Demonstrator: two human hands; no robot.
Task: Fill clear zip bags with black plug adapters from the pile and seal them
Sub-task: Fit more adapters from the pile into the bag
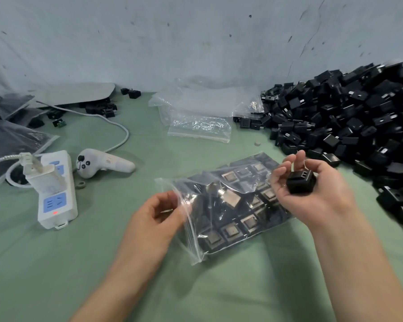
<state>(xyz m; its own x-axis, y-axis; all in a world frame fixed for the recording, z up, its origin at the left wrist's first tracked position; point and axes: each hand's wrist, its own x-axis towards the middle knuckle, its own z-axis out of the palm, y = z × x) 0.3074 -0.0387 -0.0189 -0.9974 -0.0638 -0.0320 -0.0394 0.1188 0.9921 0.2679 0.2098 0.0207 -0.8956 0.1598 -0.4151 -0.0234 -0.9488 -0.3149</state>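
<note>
Status: mid-fill on one bag, not sealed.

- Clear plastic zip bag [228, 205] lies flat on the green cloth-covered counter [79, 263], centre of view. It already holds several rows of black adapters, metal faces up. It looks close to full, but that's my judgement.
- The zip mouth faces left and is open. Seal step not yet done.
- The big pile of black plug adapters [358, 117] at right is still large, so many bags remain.
- A stack of empty clear zip bags [196, 117] waits behind the working bag. At least two filled bags of dark parts [12, 138] sit at far left; whether they're sealed is not readable.

Hands:
- Left hand [161, 212]: palm up at the bag mouth, thumb and fingers curled and pinching the upper film edge, holding it up. It's slightly blurred, so the exact contact is unclear.
- Right hand [312, 196]: raised over the bag's right end, palm up. It cradles one black cube-shaped plug adapter [300, 183], with lower fingers and thumb wrapped round it and upper fingers loosely spread.

Next, probably: adapter into the mouth, then zip.
</note>
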